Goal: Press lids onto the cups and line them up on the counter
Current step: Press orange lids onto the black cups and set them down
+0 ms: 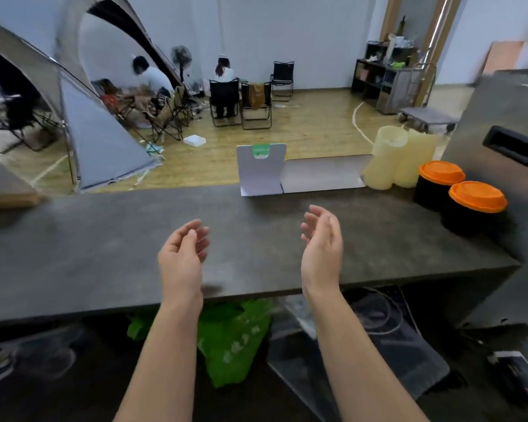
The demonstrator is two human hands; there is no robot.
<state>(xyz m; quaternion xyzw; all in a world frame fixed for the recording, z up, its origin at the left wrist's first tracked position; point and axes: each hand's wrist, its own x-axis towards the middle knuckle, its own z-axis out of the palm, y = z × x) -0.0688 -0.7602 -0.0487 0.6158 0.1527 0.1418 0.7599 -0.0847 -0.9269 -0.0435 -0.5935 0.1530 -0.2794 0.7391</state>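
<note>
Two black cups with orange lids stand side by side at the counter's right end: the farther cup [436, 184] and the nearer cup [473, 208]. Both lids sit on top of their cups. My left hand [183, 257] and my right hand [322, 242] hover over the middle of the grey counter [104, 239], palms facing each other, fingers relaxed, holding nothing. The cups are well to the right of my right hand.
Pale yellow translucent stacks [400, 156] stand behind the cups. A white card stand [261, 169] and a flat grey panel [323, 175] sit at the counter's far edge. A grey machine [506, 141] blocks the right side. A green bag [232, 336] lies below the counter.
</note>
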